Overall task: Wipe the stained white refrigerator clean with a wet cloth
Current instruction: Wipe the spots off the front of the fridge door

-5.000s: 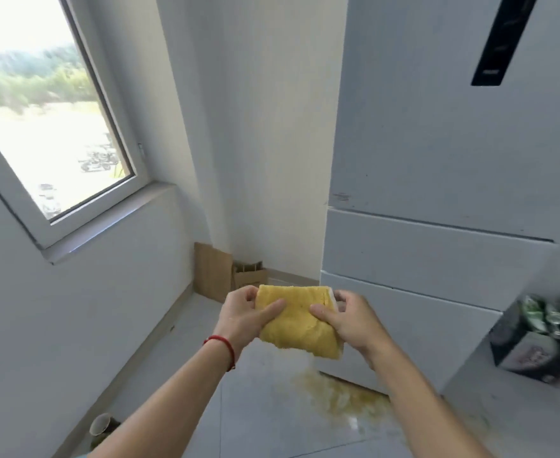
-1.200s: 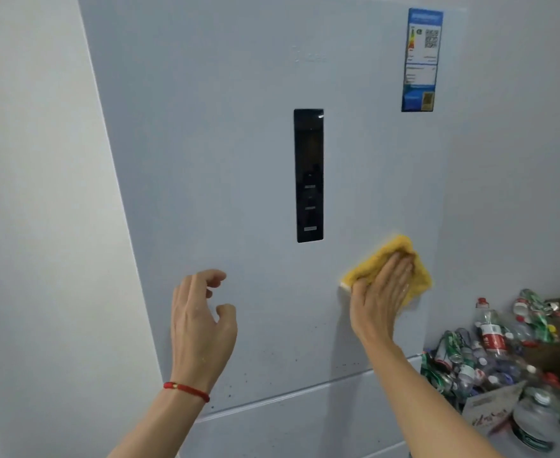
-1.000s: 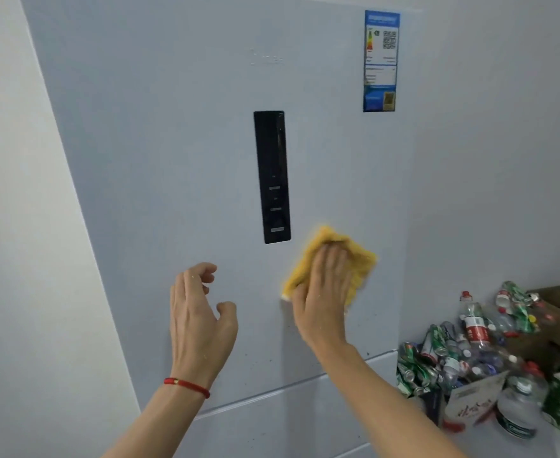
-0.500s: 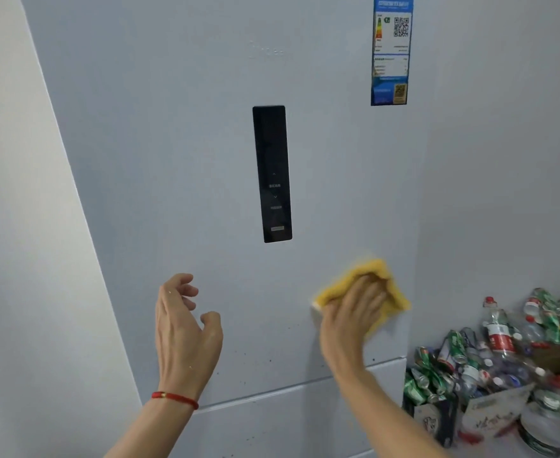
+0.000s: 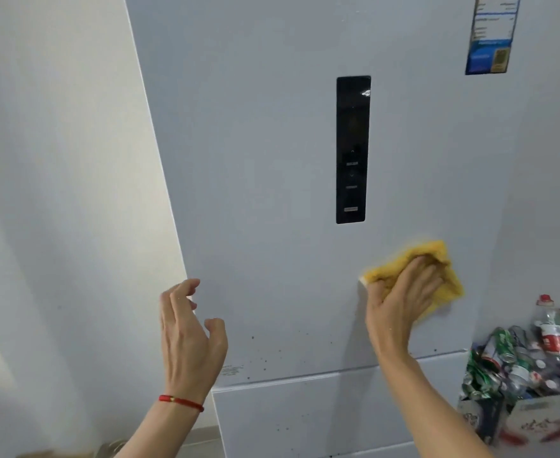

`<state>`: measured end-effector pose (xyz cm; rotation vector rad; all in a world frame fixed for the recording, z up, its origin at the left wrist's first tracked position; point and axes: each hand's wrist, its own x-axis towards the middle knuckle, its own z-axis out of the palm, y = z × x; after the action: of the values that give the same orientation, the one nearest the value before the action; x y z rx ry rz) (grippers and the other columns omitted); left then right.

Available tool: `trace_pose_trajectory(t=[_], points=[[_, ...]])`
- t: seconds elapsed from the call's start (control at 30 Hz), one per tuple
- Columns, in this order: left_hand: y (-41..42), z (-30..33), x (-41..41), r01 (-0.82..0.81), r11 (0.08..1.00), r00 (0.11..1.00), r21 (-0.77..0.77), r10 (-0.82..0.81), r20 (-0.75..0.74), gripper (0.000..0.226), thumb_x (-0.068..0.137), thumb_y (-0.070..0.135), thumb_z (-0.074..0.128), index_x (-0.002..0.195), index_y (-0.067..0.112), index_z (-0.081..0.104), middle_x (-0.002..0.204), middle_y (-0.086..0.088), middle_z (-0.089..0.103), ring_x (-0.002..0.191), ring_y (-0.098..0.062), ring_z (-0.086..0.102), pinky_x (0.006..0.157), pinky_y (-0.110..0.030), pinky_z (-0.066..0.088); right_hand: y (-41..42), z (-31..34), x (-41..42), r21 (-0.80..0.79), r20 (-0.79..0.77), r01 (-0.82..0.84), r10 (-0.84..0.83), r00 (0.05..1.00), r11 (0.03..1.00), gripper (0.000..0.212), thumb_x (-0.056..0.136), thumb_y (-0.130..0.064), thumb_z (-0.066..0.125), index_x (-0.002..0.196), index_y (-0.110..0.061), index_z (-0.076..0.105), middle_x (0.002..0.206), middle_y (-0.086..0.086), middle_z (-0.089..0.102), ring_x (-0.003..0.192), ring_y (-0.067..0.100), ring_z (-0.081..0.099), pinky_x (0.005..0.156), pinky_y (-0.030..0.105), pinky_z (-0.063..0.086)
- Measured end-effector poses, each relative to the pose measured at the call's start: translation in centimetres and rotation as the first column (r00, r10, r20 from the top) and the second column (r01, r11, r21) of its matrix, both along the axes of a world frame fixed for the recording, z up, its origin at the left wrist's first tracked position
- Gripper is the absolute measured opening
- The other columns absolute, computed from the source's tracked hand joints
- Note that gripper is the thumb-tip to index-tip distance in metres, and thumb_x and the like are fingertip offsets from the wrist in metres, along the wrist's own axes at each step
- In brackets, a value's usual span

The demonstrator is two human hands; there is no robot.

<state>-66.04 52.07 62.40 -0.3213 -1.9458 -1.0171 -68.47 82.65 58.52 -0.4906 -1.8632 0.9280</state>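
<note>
Cloth (image 5: 443, 285): yellow, folded, pressed flat against the refrigerator (image 5: 272, 160) door, below and right of the black control panel (image 5: 352, 150).
Handling: judged soft, limp and light; best held under a flat palm.
Long axis: slanted, upper right to lower left.
Right hand (image 5: 400, 305): fingers spread straight over the cloth.
Left hand (image 5: 189, 342): held near the door, fingers loosely curled, nothing grasped.
Specks (image 5: 265, 360): dark dots are seen along the door's lower edge.

Domestic room, probably a kitchen corner: white refrigerator (image 5: 272, 193) against plain painted walls (image 5: 57, 193), box of empty bottles and cans (image 5: 523, 365) beside it.
</note>
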Motion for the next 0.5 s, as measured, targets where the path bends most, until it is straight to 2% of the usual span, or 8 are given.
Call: trace_pose_trajectory(t=[0.1,0.17,0.23,0.3,0.33,0.37,0.43,0.5], points=[[-2.3,-0.4,-0.7,-0.002,0.998,0.999,0.055,0.000,0.047,0.072,0.069,-0.019,0.062,0.132,0.008,0.042,0.120,-0.001,0.040,0.092,-0.020,0.046,0.076,-0.040,0.046,-11.4,0.4,-1.0,0.448,0.020,-0.058,0.055,0.998,0.892,0.088,0.089,-0.030,0.051,0.164,-0.021,0.007,0.173,0.015,-0.003,0.157,0.043,-0.012,0.123,0.067,-0.002],[-3.1,-0.8,-1.2,0.016,0.998,0.998,0.055,-0.020,0.066,0.071,0.071,-0.017,0.062,0.134,0.008,0.041,0.121,-0.002,0.041,0.092,-0.019,0.046,0.078,-0.041,0.047,-17.5,-0.3,-1.5,0.789,0.051,-0.109,0.113,0.992,0.605,0.087,0.088,-0.023,0.062,0.164,-0.025,0.020,0.173,0.008,0.010,0.159,0.041,0.000,0.123,0.069,0.007],[-3.6,-1.1,-1.4,0.037,0.999,0.997,0.039,-0.040,0.073,0.070,0.072,-0.016,0.063,0.135,0.009,0.042,0.123,-0.006,0.043,0.092,-0.018,0.047,0.080,-0.042,0.049,-19.5,-0.8,-2.0,0.945,0.082,-0.148,0.225,0.971,0.292,0.077,0.093,-0.014,0.058,0.163,-0.029,0.028,0.172,-0.002,0.021,0.159,0.031,0.012,0.125,0.062,0.017],[-4.5,-1.3,-1.7,0.046,0.999,0.994,0.019,-0.048,0.097,0.070,0.074,-0.015,0.064,0.135,0.011,0.042,0.123,-0.006,0.045,0.092,-0.017,0.047,0.081,-0.043,0.050,-17.5,-0.5,-2.0,0.981,0.075,-0.116,0.249,0.966,0.155,0.071,0.097,-0.012,0.048,0.162,-0.030,0.030,0.170,-0.006,0.024,0.159,0.025,0.018,0.127,0.055,0.019],[-5.0,-1.3,-1.7,0.043,0.999,0.992,0.017,-0.045,0.115,0.070,0.074,-0.014,0.063,0.135,0.012,0.042,0.122,-0.005,0.045,0.093,-0.018,0.047,0.081,-0.044,0.050,-15.6,-0.6,-1.8,0.980,0.060,-0.102,0.237,0.970,0.172,0.074,0.094,-0.014,0.049,0.163,-0.031,0.029,0.171,-0.005,0.024,0.159,0.025,0.018,0.127,0.055,0.017],[-5.4,-1.3,-1.8,0.039,0.999,0.990,0.015,-0.040,0.133,0.069,0.074,-0.014,0.062,0.135,0.013,0.043,0.121,-0.003,0.045,0.093,-0.019,0.047,0.082,-0.045,0.050,-13.2,-0.8,-1.7,0.962,0.043,-0.098,0.210,0.977,0.257,0.082,0.088,-0.018,0.056,0.163,-0.032,0.026,0.171,-0.003,0.021,0.159,0.027,0.016,0.127,0.056,0.014],[-6.1,-1.4,-1.8,0.029,1.000,0.985,0.003,-0.029,0.170,0.069,0.075,-0.012,0.062,0.136,0.016,0.044,0.121,0.000,0.046,0.094,-0.018,0.047,0.085,-0.044,0.050,-7.6,-1.6,-1.3,0.848,-0.010,-0.053,0.116,0.993,0.528,0.098,0.082,-0.029,0.065,0.166,-0.030,0.014,0.173,0.004,0.011,0.160,0.035,0.006,0.126,0.063,0.008],[-6.2,-1.4,-1.8,0.039,0.999,0.979,-0.010,-0.036,0.199,0.069,0.077,-0.011,0.062,0.137,0.018,0.045,0.121,0.003,0.047,0.096,-0.016,0.047,0.087,-0.041,0.049,-3.4,-2.0,-0.4,0.602,-0.033,-0.003,0.029,0.999,0.798,0.093,0.088,-0.035,0.053,0.166,-0.019,0.007,0.173,0.016,0.000,0.158,0.044,-0.005,0.123,0.070,0.004]])
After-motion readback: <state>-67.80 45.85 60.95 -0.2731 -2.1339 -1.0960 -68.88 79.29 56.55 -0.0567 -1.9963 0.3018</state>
